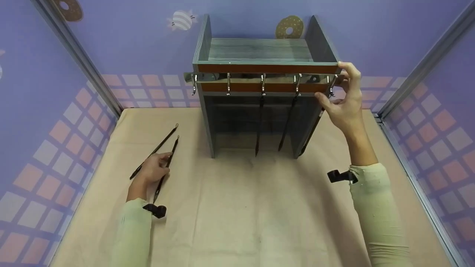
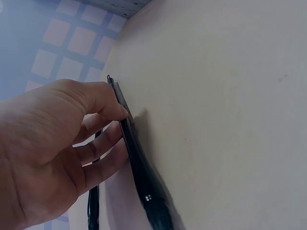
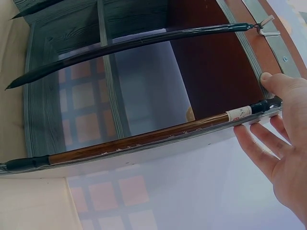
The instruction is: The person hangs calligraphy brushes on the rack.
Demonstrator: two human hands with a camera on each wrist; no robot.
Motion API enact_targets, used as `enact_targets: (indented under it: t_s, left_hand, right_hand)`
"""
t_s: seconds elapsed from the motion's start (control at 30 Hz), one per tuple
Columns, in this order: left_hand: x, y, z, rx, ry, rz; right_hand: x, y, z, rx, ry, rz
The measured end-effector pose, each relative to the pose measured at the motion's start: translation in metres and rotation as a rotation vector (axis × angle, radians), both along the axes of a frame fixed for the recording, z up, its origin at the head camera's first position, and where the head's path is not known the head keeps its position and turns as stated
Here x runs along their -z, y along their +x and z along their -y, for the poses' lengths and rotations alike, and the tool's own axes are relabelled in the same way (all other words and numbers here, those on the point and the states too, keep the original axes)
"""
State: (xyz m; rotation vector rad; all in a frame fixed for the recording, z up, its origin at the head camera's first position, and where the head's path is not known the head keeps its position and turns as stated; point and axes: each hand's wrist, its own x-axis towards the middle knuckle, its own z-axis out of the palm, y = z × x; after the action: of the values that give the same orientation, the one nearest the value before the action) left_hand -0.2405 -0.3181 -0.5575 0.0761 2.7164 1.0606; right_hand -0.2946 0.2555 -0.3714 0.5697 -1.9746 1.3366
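On the table at the left, my left hand [image 1: 153, 170] pinches a dark writing brush [image 2: 139, 165] between thumb and fingers. Its small hanging loop points away from me. A second dark brush [image 1: 159, 147] lies just left of it, partly behind the fingers in the left wrist view. My right hand [image 1: 349, 105] grips the right front corner of a grey wooden shelf [image 1: 256, 50], thumb in front and fingers along the side. Beside those fingers hangs a brown-handled brush [image 3: 144, 141] with a white label. Two dark brushes [image 1: 258, 126] hang further left, tips downward.
A metal rail [image 1: 245, 78] with several hooks runs across the shelf's front; its left hooks [image 1: 228, 84] carry no brush. The shelf stands at the back of a cloth-covered table [image 1: 230, 207], with patterned walls [image 1: 48, 141] behind and at both sides.
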Motion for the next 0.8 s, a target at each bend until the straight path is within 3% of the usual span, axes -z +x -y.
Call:
enact_targets:
  t_s: [0.43, 0.8]
  left_hand:
    - [0.0023, 0.0020, 0.0006, -0.012, 0.017, 0.004]
    - [-0.0062, 0.0037, 0.0008, -0.040, 0.089, 0.032]
  right_hand:
    - [-0.0010, -0.0012, 0.0008, 0.006, 0.011, -0.013]
    - [-0.0009, -0.0008, 0.0006, 0.002, 0.023, -0.017]
